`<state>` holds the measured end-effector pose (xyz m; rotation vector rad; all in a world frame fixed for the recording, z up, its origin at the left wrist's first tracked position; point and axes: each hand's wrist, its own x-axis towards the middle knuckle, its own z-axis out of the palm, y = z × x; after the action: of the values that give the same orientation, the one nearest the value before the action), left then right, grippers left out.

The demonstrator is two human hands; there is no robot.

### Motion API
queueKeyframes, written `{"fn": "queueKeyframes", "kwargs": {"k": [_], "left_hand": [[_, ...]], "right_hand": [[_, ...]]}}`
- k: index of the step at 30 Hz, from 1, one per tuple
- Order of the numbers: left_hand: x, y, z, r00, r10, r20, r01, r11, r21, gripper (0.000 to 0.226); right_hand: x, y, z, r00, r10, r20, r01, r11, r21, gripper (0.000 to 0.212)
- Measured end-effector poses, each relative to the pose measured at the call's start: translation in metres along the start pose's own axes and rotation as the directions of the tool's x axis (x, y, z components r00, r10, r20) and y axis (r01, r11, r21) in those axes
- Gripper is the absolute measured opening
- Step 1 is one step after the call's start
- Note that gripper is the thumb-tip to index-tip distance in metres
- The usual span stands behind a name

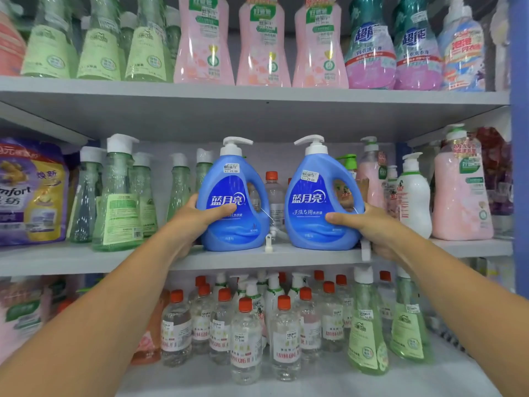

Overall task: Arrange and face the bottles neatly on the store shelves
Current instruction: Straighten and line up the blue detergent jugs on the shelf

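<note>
Two blue pump bottles of laundry detergent stand upright side by side at the front edge of the middle shelf (300, 257), labels facing me. My left hand (197, 217) grips the left blue bottle (233, 222) from its left side, thumb across the label. My right hand (369, 224) grips the right blue bottle (313, 224) from its right side, thumb on the front. A gap separates the two bottles, with a clear red-capped bottle (273, 196) behind it.
Green pump bottles (118, 207) stand left of the blue pair; white (413, 202) and pink bottles (461, 196) stand right. A purple refill pouch (31, 193) sits far left. Pink and green bottles fill the top shelf (257, 94). Red-capped clear bottles (246, 339) crowd the lower shelf.
</note>
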<state>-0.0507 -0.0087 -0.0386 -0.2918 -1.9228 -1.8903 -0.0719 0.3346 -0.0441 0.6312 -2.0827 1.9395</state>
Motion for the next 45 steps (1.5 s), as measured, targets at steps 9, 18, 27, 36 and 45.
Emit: {"fn": "queueKeyframes", "kwargs": {"k": [9, 18, 27, 36, 45], "left_hand": [[-0.053, 0.022, 0.005, 0.974, 0.12, -0.19, -0.121, 0.993, 0.008, 0.053], [-0.197, 0.038, -0.069, 0.872, 0.204, -0.445, -0.192, 0.979, 0.072, 0.054], [-0.308, 0.0, -0.228, 0.731, 0.139, -0.668, -0.028, 0.984, 0.175, 0.065], [-0.386, -0.021, -0.424, 0.609, 0.141, -0.781, 0.045, 0.976, 0.212, 0.05], [-0.377, -0.067, -0.564, 0.544, 0.1, -0.833, 0.104, 0.977, 0.185, 0.061]], "right_hand": [[-0.018, -0.007, 0.021, 0.99, -0.112, -0.082, 0.12, 0.988, 0.1, 0.036], [-0.065, -0.035, 0.116, 0.944, -0.257, 0.207, 0.195, 0.94, 0.281, 0.047], [-0.124, 0.024, 0.321, 0.934, -0.117, 0.338, 0.007, 0.951, 0.309, 0.044], [-0.197, 0.063, 0.53, 0.909, -0.04, 0.416, -0.098, 0.947, 0.306, 0.052], [-0.196, 0.085, 0.697, 0.892, -0.017, 0.451, -0.097, 0.969, 0.228, 0.046]]}}
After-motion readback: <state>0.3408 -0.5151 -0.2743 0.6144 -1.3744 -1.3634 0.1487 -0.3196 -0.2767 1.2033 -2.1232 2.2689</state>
